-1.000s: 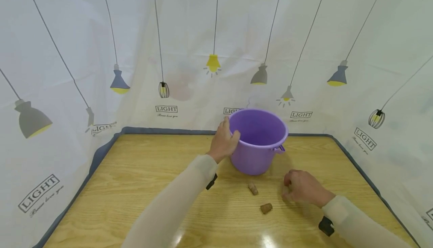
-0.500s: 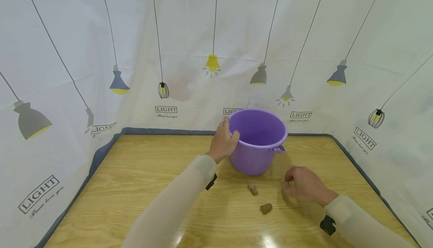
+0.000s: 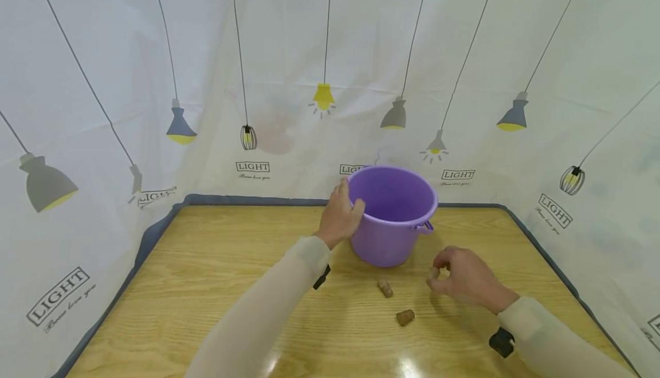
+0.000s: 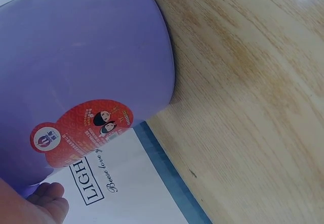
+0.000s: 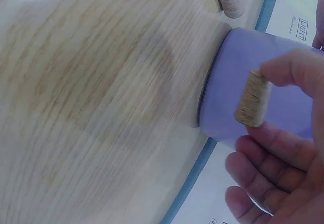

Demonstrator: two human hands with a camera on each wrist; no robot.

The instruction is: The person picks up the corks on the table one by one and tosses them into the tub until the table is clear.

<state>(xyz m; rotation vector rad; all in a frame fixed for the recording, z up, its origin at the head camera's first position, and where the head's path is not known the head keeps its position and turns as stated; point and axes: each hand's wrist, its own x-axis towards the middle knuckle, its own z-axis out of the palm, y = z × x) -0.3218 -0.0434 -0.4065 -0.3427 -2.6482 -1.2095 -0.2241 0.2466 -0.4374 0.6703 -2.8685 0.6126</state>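
Note:
A purple bucket (image 3: 387,243) stands upright toward the back of the table. My left hand (image 3: 340,215) grips its left rim, thumb at the near side; in the left wrist view only a few fingertips (image 4: 50,198) show by the bucket's edge. My right hand (image 3: 466,278) is to the right of the bucket and a little in front. Between its thumb and a fingertip it pinches a cork (image 5: 254,100), held by the two ends. Two other corks lie on the table in front of the bucket, a lighter cork (image 3: 385,287) and a browner cork (image 3: 405,317).
The wooden table (image 3: 232,252) ends in a dark blue-grey border (image 3: 252,200). A white sheet (image 3: 289,51) printed with lamps rises behind it and on both sides. A red sticker (image 4: 86,130) marks the bucket's side, and its handle (image 3: 425,227) hangs at the right.
My right hand has risen slightly from the table and now shows a cork between thumb and finger. The left hand, the bucket and the two lying corks stay in place.

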